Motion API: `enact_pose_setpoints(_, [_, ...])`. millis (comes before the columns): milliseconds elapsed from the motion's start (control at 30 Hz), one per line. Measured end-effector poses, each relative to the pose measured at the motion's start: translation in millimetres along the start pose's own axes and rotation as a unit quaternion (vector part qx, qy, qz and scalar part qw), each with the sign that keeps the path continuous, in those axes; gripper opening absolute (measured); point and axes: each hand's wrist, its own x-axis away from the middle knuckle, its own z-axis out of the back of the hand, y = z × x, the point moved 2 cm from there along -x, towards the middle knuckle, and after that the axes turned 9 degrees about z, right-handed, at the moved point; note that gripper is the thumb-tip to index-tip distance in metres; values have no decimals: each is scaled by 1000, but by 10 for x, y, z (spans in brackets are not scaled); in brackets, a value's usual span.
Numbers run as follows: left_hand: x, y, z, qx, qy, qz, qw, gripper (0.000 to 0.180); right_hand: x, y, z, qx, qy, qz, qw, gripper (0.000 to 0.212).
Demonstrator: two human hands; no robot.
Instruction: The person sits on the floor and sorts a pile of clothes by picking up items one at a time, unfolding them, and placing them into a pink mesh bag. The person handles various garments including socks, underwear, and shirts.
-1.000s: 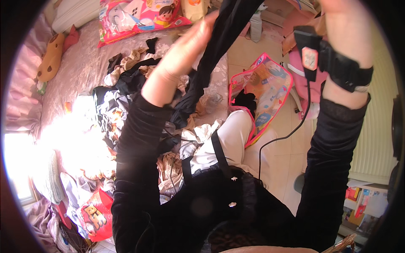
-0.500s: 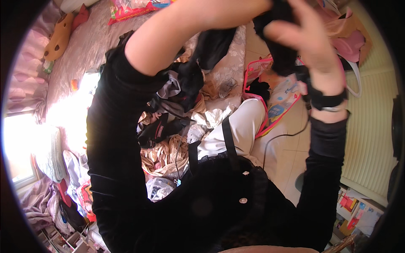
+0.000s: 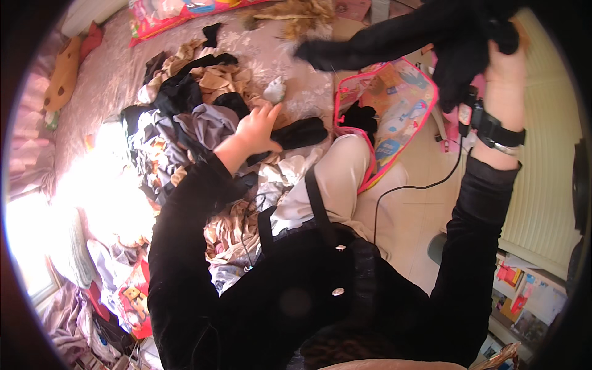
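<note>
High at the right, my right hand (image 3: 507, 60) grips a long black stocking-like garment (image 3: 425, 34). One narrow leg of it stretches out to the left, and another part hangs below the hand. My left hand (image 3: 251, 132) has its fingers spread and holds nothing. It hovers over a heap of crumpled clothes (image 3: 213, 117) in black, grey and tan. A black sock-like piece (image 3: 300, 132) lies just right of its fingertips. A small grey-white bundle (image 3: 275, 90) rests beyond that hand.
The heap lies on a pink patterned bedspread (image 3: 234, 37). Beside my knee stands a clear bag with pink edging (image 3: 410, 117), black cloth inside it. A black cable (image 3: 419, 187) runs from my right wrist strap (image 3: 493, 131). A pale ribbed panel (image 3: 542, 185) borders the right side.
My hands have moved apart. The left came down from the top to the heap and is empty; the right moved outward, carrying the black garment.
</note>
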Motion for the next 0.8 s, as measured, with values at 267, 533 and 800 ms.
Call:
enact_pose_setpoints(267, [-249, -212, -572, -27, -20, -6, 999, 24, 266, 1591, 380, 127, -94, -125, 979, 36])
enact_pose_setpoints(533, [-403, -51, 866, 406, -104, 21, 907, 34, 1154, 844, -622, 84, -425, -10, 901, 97])
enact_pose_setpoints(800, [-8, 370, 2070, 389, -45, -99, 915, 59, 788, -522, -1286, -31, -377, 71, 923, 28])
